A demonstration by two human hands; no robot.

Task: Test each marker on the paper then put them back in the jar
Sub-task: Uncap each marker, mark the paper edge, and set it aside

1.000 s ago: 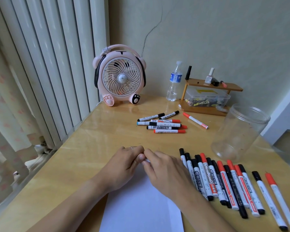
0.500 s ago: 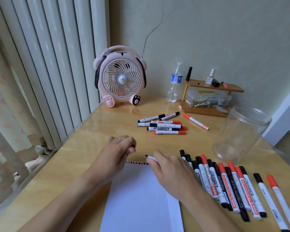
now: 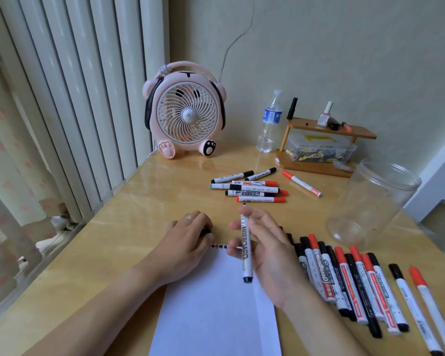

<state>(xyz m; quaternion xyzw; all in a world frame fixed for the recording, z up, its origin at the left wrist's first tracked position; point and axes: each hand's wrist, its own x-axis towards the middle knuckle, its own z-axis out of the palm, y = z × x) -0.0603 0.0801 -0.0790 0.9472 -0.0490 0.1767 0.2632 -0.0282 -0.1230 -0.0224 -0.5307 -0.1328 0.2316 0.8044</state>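
One head-worn wide-angle view looks forward and down, close over the table.

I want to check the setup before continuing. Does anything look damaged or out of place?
The jar leans tilted, not upright, beside the marker row. A crack runs down the wall above the fan.

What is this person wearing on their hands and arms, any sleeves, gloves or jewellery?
Both forearms are bare, with no sleeves in view, and there are no gloves. The left hand wears a thin silver-coloured ring on one finger. The right hand shows no ring or watch.
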